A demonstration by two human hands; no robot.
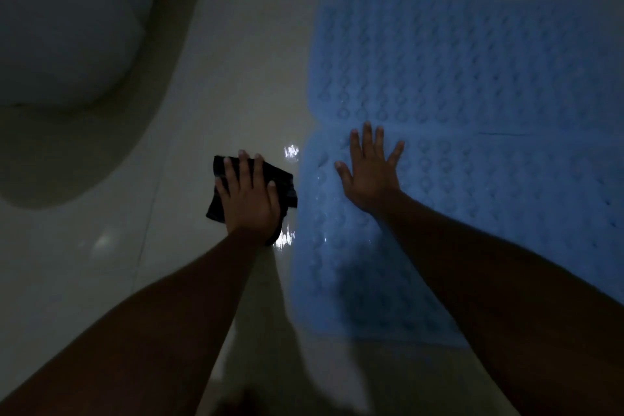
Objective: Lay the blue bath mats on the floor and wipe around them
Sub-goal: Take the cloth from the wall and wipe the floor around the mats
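Note:
Two blue bath mats with raised bumps lie flat on the pale tiled floor, the far mat [472,54] butting against the near mat [489,186] along a seam. My right hand [369,172] rests flat on the near mat's left part, fingers spread, holding nothing. Just left of the mats, my left hand [250,199] presses a dark cloth [221,192] flat against the floor, palm down. The cloth sticks out around my fingers and touches the near mat's left edge.
A white toilet [67,27] and its base fill the upper left, close to the cloth. Wet glints show on the floor [202,94] between the cloth and the mats. The room is dim.

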